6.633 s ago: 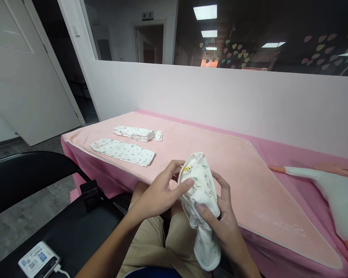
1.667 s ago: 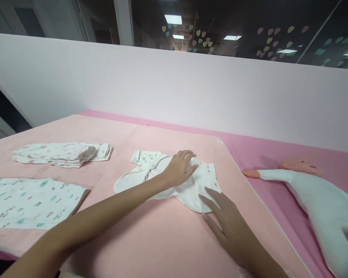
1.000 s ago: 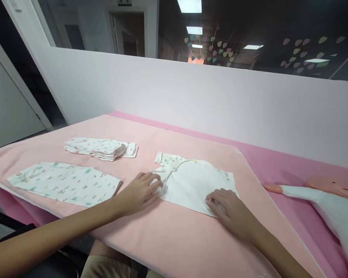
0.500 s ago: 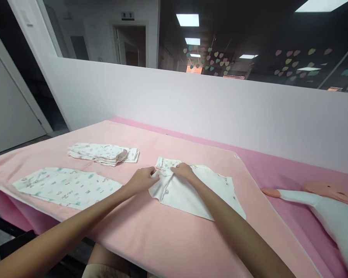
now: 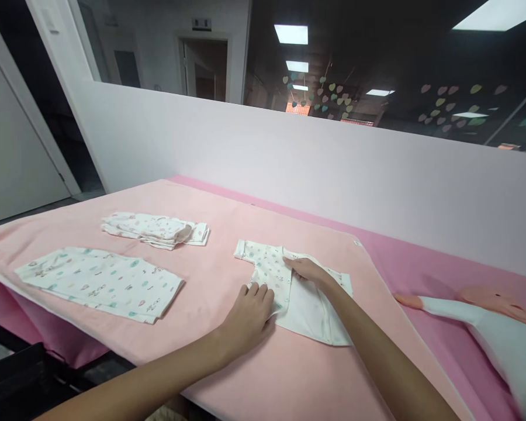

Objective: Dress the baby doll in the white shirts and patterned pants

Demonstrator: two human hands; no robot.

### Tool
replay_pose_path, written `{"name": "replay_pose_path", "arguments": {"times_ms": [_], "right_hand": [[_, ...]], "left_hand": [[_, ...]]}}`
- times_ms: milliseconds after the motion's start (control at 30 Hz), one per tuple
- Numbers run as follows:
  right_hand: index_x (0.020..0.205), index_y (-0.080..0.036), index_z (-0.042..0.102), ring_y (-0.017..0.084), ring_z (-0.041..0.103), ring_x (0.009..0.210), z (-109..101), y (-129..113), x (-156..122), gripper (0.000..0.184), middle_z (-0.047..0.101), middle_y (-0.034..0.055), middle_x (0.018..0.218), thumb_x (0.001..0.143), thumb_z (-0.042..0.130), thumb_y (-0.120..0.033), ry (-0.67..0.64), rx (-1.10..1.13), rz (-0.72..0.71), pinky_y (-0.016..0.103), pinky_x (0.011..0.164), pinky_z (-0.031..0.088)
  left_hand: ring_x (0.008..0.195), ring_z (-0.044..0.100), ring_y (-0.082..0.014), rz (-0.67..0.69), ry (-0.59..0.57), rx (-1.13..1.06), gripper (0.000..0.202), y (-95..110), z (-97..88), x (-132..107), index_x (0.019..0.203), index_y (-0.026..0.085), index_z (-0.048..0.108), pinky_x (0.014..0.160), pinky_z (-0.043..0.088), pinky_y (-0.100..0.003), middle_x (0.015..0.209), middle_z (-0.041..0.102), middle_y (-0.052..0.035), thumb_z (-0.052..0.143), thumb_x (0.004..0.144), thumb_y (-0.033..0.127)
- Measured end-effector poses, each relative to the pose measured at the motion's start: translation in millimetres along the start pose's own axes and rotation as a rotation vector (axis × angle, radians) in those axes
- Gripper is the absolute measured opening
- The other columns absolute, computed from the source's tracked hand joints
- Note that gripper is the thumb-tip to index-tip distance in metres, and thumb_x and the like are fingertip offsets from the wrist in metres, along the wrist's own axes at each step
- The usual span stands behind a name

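Observation:
A small white baby shirt with green and pastel prints lies on the pink cloth in front of me. Its left front panel is folded over, print side up, while the right part shows plain white inner fabric. My left hand is closed on the shirt's lower edge, fingers curled with the hem between them. At the neckline, my right hand pinches the edge of the front panel. My right forearm covers part of the shirt's right side. One short sleeve sticks out at the upper left.
Printed baby pants lie flat at the left, near the table edge. Behind them sits a folded stack of printed clothes. A doll in white lies at the right on darker pink cloth. A white wall borders the far side.
The shirt's front panel, bunched under my hands before, now lies spread with its print showing. My left hand has come nearer and rightward to the hem; my right hand has shifted right along the neckline.

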State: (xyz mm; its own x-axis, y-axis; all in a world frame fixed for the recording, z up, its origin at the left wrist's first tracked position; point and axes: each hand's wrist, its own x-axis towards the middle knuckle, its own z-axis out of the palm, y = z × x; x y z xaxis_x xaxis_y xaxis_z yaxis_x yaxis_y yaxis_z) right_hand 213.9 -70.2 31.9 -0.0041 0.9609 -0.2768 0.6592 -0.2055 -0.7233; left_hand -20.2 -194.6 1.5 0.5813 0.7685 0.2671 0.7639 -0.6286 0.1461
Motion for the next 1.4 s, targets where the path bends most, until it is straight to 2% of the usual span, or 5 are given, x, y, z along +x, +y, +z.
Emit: {"name": "replay_pose_path", "arguments": {"times_ms": [433,667,833,1200,1400], "right_hand": [[0.084,-0.019,0.068,0.017,0.060,0.078,10,-14,20,0.023,0.067,0.0020,0.079,0.081,0.076,-0.040,0.126,0.038,-0.017,0.027,0.074,0.046],[0.072,-0.019,0.061,0.012,0.050,0.060,-3,-34,35,0.031,0.053,-0.0028,0.062,0.081,0.081,-0.042,-0.025,0.243,-0.022,0.028,0.070,0.054],[0.094,-0.018,0.068,0.016,0.068,0.081,31,-67,55,0.028,0.071,0.0062,0.089,0.089,0.075,-0.044,0.022,0.361,-0.144,0.027,0.083,0.059],[0.157,-0.026,0.046,0.027,0.026,0.158,73,-20,-7,0.060,0.037,0.0076,0.168,0.104,0.047,-0.054,0.160,-0.332,-0.586,0.051,0.130,0.018],[0.168,-0.032,0.021,0.025,0.018,0.161,28,11,-39,0.068,0.021,0.0038,0.174,0.108,0.035,-0.058,0.204,-0.556,-0.592,0.054,0.131,0.014]], "left_hand": [[0.093,0.059,-0.0272,0.028,-0.013,-0.128,0.006,-13,7.3,2,0.098,0.021,0.051,0.081,0.046,-0.042,0.100,0.067,-0.0087,0.046,0.100,0.018],[0.068,0.062,-0.0195,-0.401,0.019,-0.661,0.026,-46,-23.6,1,0.089,0.024,0.043,0.061,0.042,-0.030,0.076,0.063,-0.0003,0.038,0.104,0.045],[0.068,0.063,-0.0228,-0.603,0.101,-0.378,0.027,-98,-39.6,-12,0.088,0.023,0.045,0.061,0.041,-0.032,0.075,0.065,-0.0031,0.038,0.104,0.044],[0.133,0.051,-0.0302,-0.083,0.212,0.013,0.043,-97,-11.1,-25,0.144,0.020,0.049,0.109,0.041,-0.048,0.145,0.058,-0.0144,0.046,0.103,0.030],[0.125,0.056,-0.0321,-0.064,0.176,0.013,0.031,-98,-22.2,11,0.128,0.019,0.060,0.105,0.043,-0.051,0.134,0.064,-0.0141,0.047,0.103,0.031]]}}
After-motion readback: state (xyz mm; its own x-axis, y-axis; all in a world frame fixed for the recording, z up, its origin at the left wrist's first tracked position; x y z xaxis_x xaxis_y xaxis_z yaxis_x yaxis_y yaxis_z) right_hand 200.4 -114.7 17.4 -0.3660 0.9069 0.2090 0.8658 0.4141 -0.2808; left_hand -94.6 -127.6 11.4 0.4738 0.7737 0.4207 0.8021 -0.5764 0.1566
